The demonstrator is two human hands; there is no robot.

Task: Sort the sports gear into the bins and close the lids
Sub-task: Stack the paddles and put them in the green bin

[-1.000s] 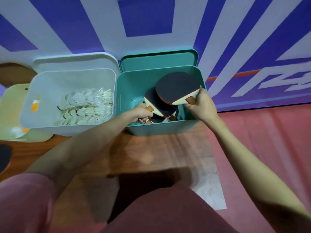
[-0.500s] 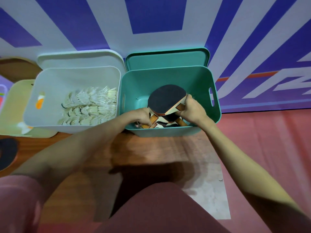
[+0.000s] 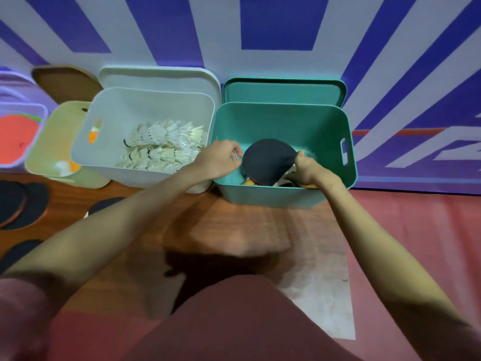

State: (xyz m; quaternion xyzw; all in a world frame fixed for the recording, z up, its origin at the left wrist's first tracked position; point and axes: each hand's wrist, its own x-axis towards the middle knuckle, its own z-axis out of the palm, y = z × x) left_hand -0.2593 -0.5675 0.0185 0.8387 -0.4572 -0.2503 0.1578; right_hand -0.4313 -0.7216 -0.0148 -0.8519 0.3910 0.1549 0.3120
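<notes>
- Four bins are standing in a row against the striped blue-and-white wall, on a wooden floor panel [image 3: 234, 230] with a warm, streaked grain.
- Farthest left, a pale lilac bin [image 3: 23, 131] is showing a flat red-orange disc inside; black round paddle faces [image 3: 23, 201] are lying on the floor in front of it.
- Next, a matte cream bin [image 3: 52, 142] is sitting partly behind the white one, with its brown lid [image 3: 65, 82] leaning behind.
- A white plastic bin [image 3: 109, 162] with rounded corners and a slot handle is holding a heap of feathery white shuttlecocks [image 3: 161, 147]; its white lid [image 3: 161, 76] is propped upright at the back.
- The left hand [image 3: 216, 160] is reaching over the teal bin's near left corner, wrist bent, fingers curling at the paddle's left edge; whether this grip is actually pinching the paddle, I cannot tell.
- A smooth teal bin [image 3: 325, 118], touching the white one, is standing open with its teal lid [image 3: 283, 91] upright behind it.
- The black paddle [image 3: 268, 160], round and matte-rubbered, is sitting tilted inside the teal bin near the front wall, on top of other paddles whose pale wooden handles are peeking out below.
- The right hand [image 3: 309, 170] is coming in over the front rim, its grip closing around the paddle's right edge, thumb on top.
- Beyond the panel on the right, a reddish mat [image 3: 416, 243] is covering the floor.
</notes>
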